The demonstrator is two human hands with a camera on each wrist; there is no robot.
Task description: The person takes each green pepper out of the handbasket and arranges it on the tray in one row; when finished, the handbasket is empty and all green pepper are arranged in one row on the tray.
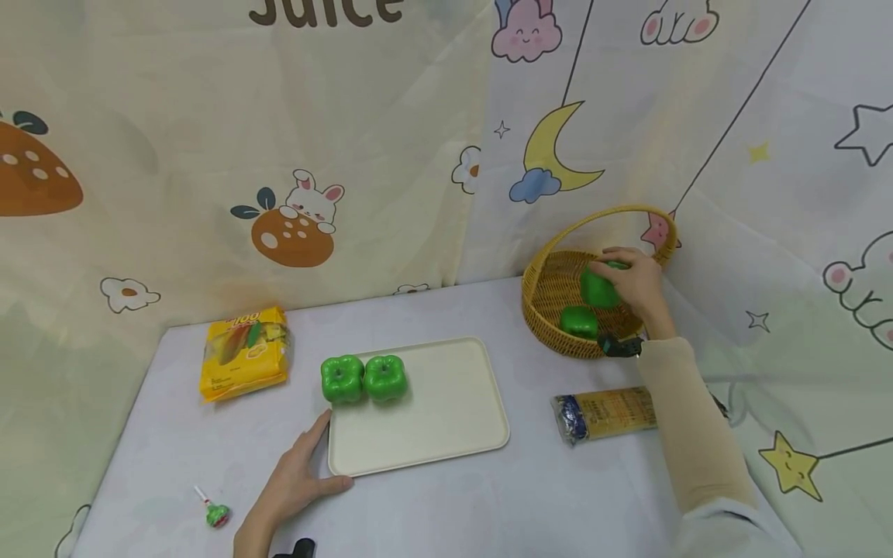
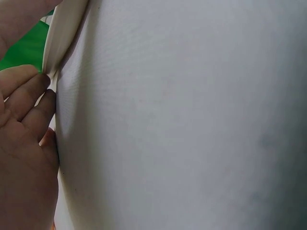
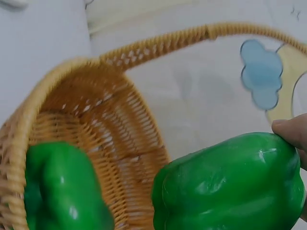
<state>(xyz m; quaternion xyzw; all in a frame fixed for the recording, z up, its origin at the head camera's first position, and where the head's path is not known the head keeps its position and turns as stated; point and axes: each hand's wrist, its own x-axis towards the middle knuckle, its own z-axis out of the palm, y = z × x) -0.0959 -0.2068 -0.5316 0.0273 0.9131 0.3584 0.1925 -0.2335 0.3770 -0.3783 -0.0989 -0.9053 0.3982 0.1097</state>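
My right hand (image 1: 636,288) grips a green pepper (image 1: 600,285) over the wicker basket (image 1: 537,310); in the right wrist view that pepper (image 3: 230,184) is pinched at one end by the fingers. Another green pepper (image 1: 579,321) lies inside the basket, also visible in the right wrist view (image 3: 64,187). Two green peppers (image 1: 343,379) (image 1: 385,377) sit side by side at the upper left of the cream tray (image 1: 432,411). My left hand (image 1: 289,480) touches the tray's lower left corner, thumb and fingers spread along its edges; in the left wrist view the fingers (image 2: 36,103) rest against the rim.
A yellow bag (image 1: 246,353) lies at the table's back left. A green lollipop (image 1: 217,514) is at the front left. One long package (image 1: 607,413) with a dark blue end lies right of the tray, partly under my right sleeve (image 1: 698,434). The patterned cloth backdrop rises behind the table.
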